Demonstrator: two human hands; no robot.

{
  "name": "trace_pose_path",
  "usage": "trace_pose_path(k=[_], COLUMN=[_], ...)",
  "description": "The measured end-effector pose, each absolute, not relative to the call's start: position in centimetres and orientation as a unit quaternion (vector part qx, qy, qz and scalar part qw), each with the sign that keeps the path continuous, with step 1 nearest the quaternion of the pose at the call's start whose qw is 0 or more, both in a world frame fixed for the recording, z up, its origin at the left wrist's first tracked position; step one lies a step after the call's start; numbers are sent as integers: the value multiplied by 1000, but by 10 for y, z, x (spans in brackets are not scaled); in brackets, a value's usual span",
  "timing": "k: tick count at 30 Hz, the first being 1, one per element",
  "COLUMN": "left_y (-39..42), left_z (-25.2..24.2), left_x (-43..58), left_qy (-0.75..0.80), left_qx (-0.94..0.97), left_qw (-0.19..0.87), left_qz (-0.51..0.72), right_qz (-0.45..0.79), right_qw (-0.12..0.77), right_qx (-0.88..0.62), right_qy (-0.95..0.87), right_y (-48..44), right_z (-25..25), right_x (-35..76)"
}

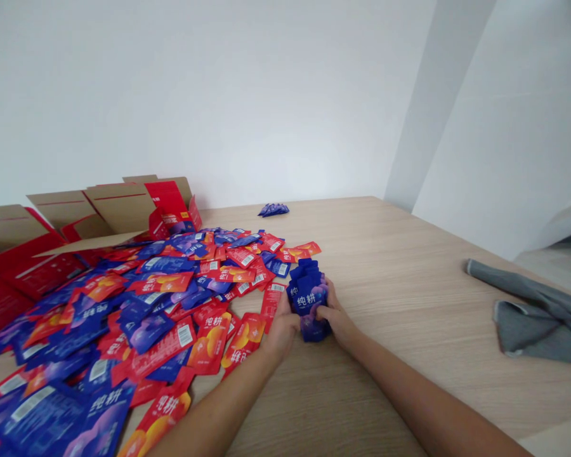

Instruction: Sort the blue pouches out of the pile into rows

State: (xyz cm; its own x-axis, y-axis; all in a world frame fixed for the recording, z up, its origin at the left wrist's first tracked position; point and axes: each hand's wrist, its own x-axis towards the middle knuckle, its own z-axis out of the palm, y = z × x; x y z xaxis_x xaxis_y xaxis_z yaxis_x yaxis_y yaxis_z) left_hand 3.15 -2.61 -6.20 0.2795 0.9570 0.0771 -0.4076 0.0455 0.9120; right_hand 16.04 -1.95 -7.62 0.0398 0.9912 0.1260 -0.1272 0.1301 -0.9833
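The left hand point(282, 327) and right hand point(337, 317) are together clasping a stack of blue packets point(307, 298), seemingly on edge on the table point(400, 279) just right of the loose heap point(147, 317), so any slackening squeeze could be letting slick packets slide back into it.
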Motion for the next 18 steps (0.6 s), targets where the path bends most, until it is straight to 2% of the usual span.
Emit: trace_pose_path(k=[7, 13, 18], left_y=[-16, -24, -24], left_z=[-64, -62, -72], left_x=[28, 26, 24], left_qy=[350, 367, 416], left_qx=[497, 560, 612], left_qw=[629, 538, 452], left_qz=[484, 511, 498], right_qz=[532, 400, 336], right_qw=[536, 560, 552], right_qx=[-359, -399, -441], right_qy=[-548, -606, -623], right_y=[-26, -28, -25], right_z=[-72, -78, -87], right_x=[155, 152, 156])
